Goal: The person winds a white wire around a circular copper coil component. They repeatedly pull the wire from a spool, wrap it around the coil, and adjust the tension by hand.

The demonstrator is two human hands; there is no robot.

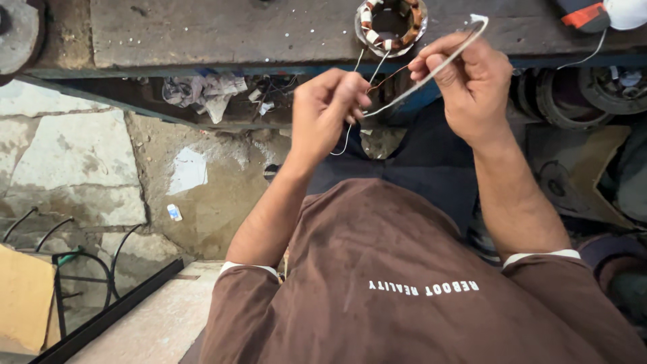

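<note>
A round motor stator (391,25) with copper windings and white insulation rests on the worn workbench (222,30) ahead of me. Thin wire leads run from it down toward my hands. My left hand (327,111) pinches the thin copper wire end between its fingertips. My right hand (466,84) holds a white insulating sleeve (450,57) that curves up to the bench edge, with its near end pointing at the wire in my left hand. Both hands hover just below the bench edge, above my lap.
A shelf under the bench holds crumpled rags (205,91) and scraps. Round motor parts (573,94) lie at the right. A red and white tool (603,13) sits at the bench's far right. A stone floor (74,155), a wire frame (81,259) and cardboard (23,296) are at left.
</note>
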